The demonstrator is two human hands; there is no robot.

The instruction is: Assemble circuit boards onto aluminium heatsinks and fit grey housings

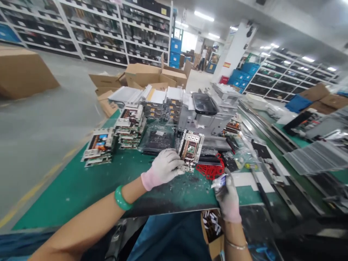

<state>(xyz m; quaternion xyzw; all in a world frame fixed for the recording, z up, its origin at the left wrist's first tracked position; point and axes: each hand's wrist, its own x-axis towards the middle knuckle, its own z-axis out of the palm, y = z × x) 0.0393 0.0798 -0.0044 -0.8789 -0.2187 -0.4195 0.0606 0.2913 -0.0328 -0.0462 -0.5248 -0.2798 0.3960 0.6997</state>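
My left hand, in a white glove with a pink cuff, grips the lower left edge of a circuit board held tilted up over the green table. The board carries a pale frame and a green component in its middle. My right hand, gloved too, is closed around a small white and purple item whose kind I cannot make out. Between the hands lies a bundle of red plastic pieces. Stacked boards and a lower pile of boards stand to the left.
A phone lies on grey metal housings behind the board. A bagged black part sits left of it. Below the table edge is a cardboard box with small white pieces. Metal rails run along the right, and open cartons stand behind.
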